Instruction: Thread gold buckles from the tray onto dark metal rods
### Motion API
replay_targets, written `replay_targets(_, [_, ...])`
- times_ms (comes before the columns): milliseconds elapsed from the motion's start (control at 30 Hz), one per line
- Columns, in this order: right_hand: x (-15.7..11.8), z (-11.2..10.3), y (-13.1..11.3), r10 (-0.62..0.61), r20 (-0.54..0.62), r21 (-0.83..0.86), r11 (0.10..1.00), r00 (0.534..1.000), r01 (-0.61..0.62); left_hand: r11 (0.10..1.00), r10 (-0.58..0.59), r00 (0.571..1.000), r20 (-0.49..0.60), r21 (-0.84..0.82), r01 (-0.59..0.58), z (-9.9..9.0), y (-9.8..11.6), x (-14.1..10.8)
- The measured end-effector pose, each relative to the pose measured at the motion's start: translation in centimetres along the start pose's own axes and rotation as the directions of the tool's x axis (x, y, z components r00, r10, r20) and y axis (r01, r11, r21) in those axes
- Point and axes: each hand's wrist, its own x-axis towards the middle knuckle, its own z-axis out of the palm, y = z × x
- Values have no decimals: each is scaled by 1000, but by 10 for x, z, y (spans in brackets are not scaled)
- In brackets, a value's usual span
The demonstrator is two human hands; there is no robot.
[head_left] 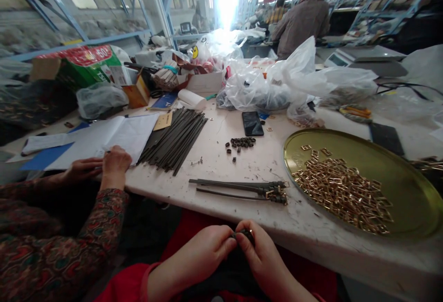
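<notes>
One small dark piece with a gold-coloured glint (248,234) sits just off the near edge of the pale bench (214,161), pinched between the fingertips of the left hand (211,249) and the right hand (259,252), which hide most of it. On the bench lie one flat black rectangular phone (252,124), one bundle of slim dark buckled straps (238,185), one fanned stack of dark flat strips (176,143) and one cluster of small dark loops (243,142). One round, shiny gold-coloured tray (401,173) bears rectangular metal buckles (342,191), too many to count.
</notes>
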Motion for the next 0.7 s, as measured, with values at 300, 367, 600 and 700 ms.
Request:
replay_targets(300, [0,0,2,45,-95,119,992,994,-34,995,67,998,-20,82,-65,-3,15,14])
replay_targets(367, [2,1,2,68,-184,127,991,981,-45,986,108,994,-33,129,-103,-5,22,16])
replay_targets(600, [26,-46,-1,-223,-283,-294,946,933,137,887,170,950,-262,460,-32,-40,25,47])
replay_targets(700, [51,-69,11,-404,-230,-658,735,886,164,805,327,882,-339,589,-73,-38,8,76])
